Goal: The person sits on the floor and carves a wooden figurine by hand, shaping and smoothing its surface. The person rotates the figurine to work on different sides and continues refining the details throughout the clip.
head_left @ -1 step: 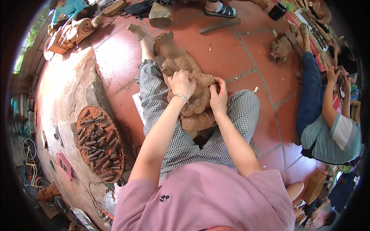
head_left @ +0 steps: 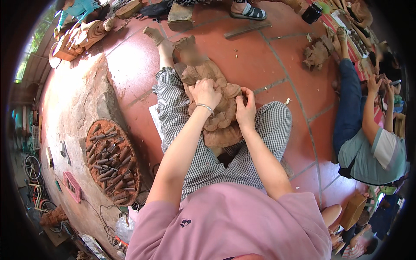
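Observation:
A brown carved wooden figure (head_left: 222,118) lies on the floor tiles between my legs, its surface worked into rounded folds. On its upper middle rests my left hand (head_left: 206,93), fingers curled closed; whatever they pinch is hidden under the knuckles. My right hand (head_left: 246,106) grips the figure's right edge, thumb on the near face and fingers bent round the side. Both forearms reach in over my checked trousers (head_left: 171,106).
To the left, an oval tray (head_left: 134,184) carries many chisels. A pink plastic basket (head_left: 72,187) is beyond it. Ahead lie a wooden bar (head_left: 247,29), a wooden block (head_left: 180,15) and a rough wood chunk (head_left: 318,54). A co-worker (head_left: 364,151) sits at the right.

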Available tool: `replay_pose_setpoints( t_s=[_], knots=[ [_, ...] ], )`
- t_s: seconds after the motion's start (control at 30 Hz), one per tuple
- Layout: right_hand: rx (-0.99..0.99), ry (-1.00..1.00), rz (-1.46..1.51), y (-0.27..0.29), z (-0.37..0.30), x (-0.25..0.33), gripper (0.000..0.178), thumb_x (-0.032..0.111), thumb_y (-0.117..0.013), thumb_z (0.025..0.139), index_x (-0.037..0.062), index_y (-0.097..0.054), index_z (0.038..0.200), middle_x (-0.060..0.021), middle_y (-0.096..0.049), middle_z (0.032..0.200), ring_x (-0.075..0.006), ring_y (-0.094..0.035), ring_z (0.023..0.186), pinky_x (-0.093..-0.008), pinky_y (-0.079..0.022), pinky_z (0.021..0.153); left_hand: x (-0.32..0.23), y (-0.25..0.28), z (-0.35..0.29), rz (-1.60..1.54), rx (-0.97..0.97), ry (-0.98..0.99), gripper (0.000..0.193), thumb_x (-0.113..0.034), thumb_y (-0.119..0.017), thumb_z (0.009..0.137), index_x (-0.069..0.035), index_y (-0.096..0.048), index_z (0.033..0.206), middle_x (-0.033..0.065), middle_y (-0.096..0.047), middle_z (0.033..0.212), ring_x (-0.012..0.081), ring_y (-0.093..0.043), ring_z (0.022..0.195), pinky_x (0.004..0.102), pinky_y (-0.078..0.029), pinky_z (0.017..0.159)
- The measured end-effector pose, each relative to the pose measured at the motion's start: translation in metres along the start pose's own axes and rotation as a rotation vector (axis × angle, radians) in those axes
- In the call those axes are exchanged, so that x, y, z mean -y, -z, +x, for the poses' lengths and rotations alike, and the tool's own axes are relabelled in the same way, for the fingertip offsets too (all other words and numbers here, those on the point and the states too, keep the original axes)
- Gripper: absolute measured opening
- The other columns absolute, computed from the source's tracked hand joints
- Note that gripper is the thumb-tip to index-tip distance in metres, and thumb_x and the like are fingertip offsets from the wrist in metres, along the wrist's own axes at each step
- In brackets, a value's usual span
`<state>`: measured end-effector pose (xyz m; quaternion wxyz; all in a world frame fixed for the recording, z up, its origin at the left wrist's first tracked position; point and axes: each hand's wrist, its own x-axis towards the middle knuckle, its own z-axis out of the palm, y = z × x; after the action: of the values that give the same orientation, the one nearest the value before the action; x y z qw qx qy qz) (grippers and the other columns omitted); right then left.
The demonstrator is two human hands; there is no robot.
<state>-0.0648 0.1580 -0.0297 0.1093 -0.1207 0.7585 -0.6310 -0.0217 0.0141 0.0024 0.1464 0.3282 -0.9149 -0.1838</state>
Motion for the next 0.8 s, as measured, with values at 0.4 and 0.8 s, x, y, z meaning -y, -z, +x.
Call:
replay_pose_setpoints(
  t_s=[0.4, 0.8],
  knots=[
    [0.001, -0.001, 0.022, 0.001, 0.001, -0.004, 0.031, 0.012, -0.058, 0.092, 0.0018, -0.054, 0.121, -0.0140, -0.060, 0.118, -0.0269, -0.058, 0.109, -0.0356, -0.045, 0.094, 0.048, 0.066, -0.038, -0.232, 0.046, -0.044, 0.016, -0.026, -0.079, 0.074, -0.012, -0.076, 0.081, 0.0051, -0.070, 0.070, 0.0228, -0.064, 0.071, 0.0387, -0.046, 0.079],
    [0.007, -0.014, 0.011, 0.002, -0.001, 0.001, 0.031, 0.013, -0.057, 0.092, 0.0022, -0.053, 0.121, -0.0137, -0.060, 0.117, -0.0260, -0.058, 0.107, -0.0361, -0.045, 0.094, 0.043, 0.033, -0.021, -0.171, 0.052, -0.310, 0.015, -0.027, -0.080, 0.070, -0.015, -0.071, 0.074, -0.0013, -0.058, 0.072, 0.0205, -0.056, 0.082, 0.0359, -0.039, 0.077]
  ],
)
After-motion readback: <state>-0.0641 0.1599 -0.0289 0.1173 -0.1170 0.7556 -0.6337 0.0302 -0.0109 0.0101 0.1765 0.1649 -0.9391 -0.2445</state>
